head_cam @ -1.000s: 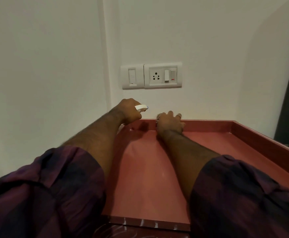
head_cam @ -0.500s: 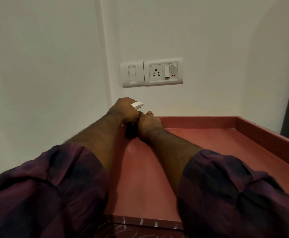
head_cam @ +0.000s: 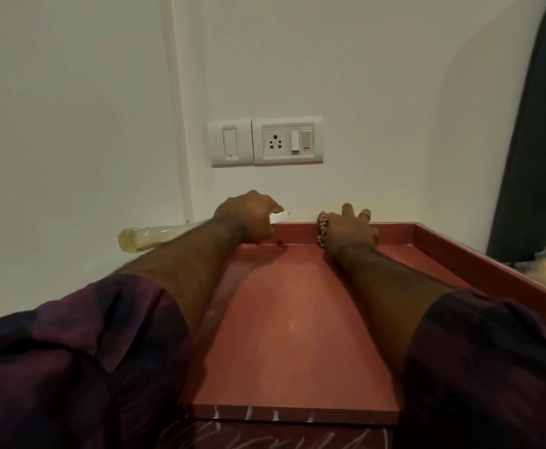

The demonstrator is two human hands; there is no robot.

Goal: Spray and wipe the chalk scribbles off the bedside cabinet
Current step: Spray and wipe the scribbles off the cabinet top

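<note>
White painted wall (head_cam: 362, 76) fills the upper half. Below it, the red-brown laminate top of the bedside cabinet (head_cam: 291, 319), with its raised rim, runs from the near edge back to the wall. A clear plastic spray bottle of yellowish liquid (head_cam: 145, 239) lies tipped sideways past the cabinet's left side, with the left hand (head_cam: 249, 218) curled round its neck. A white plastic switch-and-socket plate (head_cam: 266, 142) sits on the wall just above.

The right hand (head_cam: 349, 234) has its fingers spread and presses a small patterned cloth (head_cam: 321, 222) against the back rim, so the palm hides most of the cloth. The white chalk scribbles (head_cam: 249, 414) in view sit on the near edge and on the front face below it, well apart from both hands. The bottle's white nozzle (head_cam: 279, 217) points right along the back rim.

The step looks like wiping the back corner. Press flat through the cloth, follow the rim's inner angle in one pass, and aim the spray low, away from the socket. The front marks come next.
</note>
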